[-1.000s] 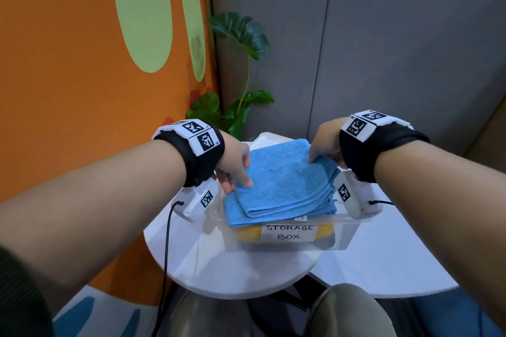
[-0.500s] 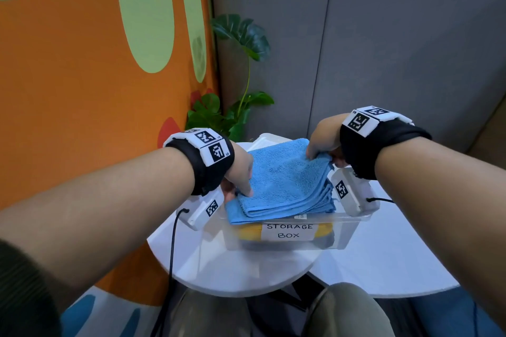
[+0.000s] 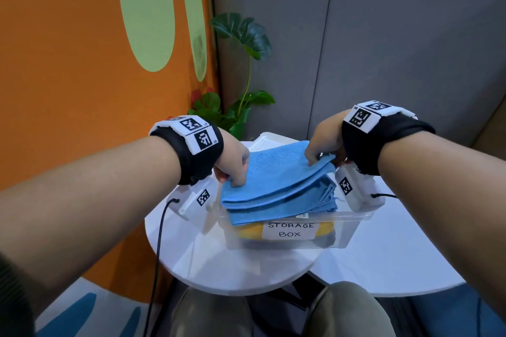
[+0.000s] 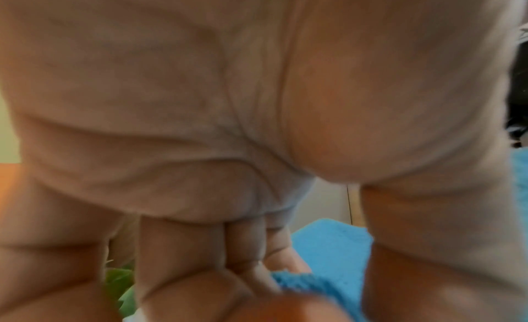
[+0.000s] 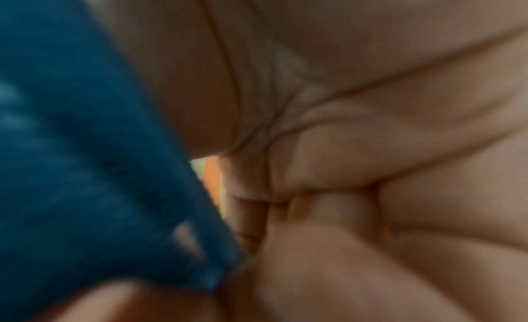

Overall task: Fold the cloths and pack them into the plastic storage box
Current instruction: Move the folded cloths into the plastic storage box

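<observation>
Fingers of left hand (image 3: 232,164) and right hand (image 3: 324,142) pinching opposite edges of folded blue terry cloth (image 3: 276,180); held level above clear plastic storage box (image 3: 353,230), likely for lowering in flat.

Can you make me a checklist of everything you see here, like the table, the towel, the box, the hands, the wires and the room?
Surface: round white table, a second white table beside it.
Job's things: folded blue cloth on top of the clear storage box; something yellow inside.
Clutter: nothing seen.
Hands: left hand grips the cloth's left edge; right hand pinches its right edge.
Cables: black cable hangs off the left wrist camera; another at the right.
Surroundings: orange-and-green wall, plant, grey panels.
</observation>
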A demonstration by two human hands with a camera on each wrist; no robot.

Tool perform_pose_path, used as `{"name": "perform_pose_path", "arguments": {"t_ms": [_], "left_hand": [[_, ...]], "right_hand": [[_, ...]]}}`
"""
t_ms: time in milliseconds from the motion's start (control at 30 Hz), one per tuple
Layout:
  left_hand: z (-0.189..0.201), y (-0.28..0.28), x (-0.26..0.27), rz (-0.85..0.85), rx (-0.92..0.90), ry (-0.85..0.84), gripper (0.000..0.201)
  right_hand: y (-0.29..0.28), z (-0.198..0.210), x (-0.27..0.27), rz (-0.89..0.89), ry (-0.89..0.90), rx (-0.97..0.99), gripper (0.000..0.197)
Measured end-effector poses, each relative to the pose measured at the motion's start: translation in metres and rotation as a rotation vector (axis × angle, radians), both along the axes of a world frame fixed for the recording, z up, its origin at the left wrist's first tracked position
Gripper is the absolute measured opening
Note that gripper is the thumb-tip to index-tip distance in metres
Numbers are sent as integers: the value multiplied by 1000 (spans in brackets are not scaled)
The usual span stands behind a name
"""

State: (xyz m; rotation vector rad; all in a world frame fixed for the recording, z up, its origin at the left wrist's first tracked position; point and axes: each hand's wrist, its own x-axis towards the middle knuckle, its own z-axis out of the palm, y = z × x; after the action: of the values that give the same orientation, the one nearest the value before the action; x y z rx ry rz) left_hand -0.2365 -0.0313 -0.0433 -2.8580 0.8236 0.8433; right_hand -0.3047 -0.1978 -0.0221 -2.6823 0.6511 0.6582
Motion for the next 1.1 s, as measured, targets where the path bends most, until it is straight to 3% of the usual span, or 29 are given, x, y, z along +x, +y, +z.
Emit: {"name": "perform_pose_path", "arguments": {"t_ms": [133, 333, 433, 500, 567, 733, 867, 933, 1033, 1100], "left_hand": [[-14, 5, 0, 50, -1, 79, 39], [-22, 3, 9, 102, -108, 58, 15], [-22, 1, 11, 58, -87, -5, 26], [-19, -1, 11, 26, -63, -55, 31], [-15, -3, 12, 1, -60, -92, 32], [-2, -6, 21, -6, -161, -178, 27], [-11, -12, 20, -31, -146, -205, 28], [-20, -15, 19, -65, -94, -207, 30], [-22, -14, 18, -72, -44, -178, 33], [-15, -12, 18, -102, 14, -202, 42]], "right_hand": [[2, -8, -1, -17, 120, 36, 22], [-6, -16, 7, -53, -85, -52, 21], [-7, -23, 12, -69, -96, -55, 27], [-8, -27, 15, -90, -96, -28, 21], [-10, -27, 18, -122, -105, 22, 9], [-18, -19, 22, -164, -167, 78, 10], [-22, -21, 22, -140, -95, 20, 7], [-22, -23, 20, -71, -46, -110, 11], [-19, -21, 16, 30, -97, -220, 20], [-15, -15, 15, 86, -106, -305, 11]]}}
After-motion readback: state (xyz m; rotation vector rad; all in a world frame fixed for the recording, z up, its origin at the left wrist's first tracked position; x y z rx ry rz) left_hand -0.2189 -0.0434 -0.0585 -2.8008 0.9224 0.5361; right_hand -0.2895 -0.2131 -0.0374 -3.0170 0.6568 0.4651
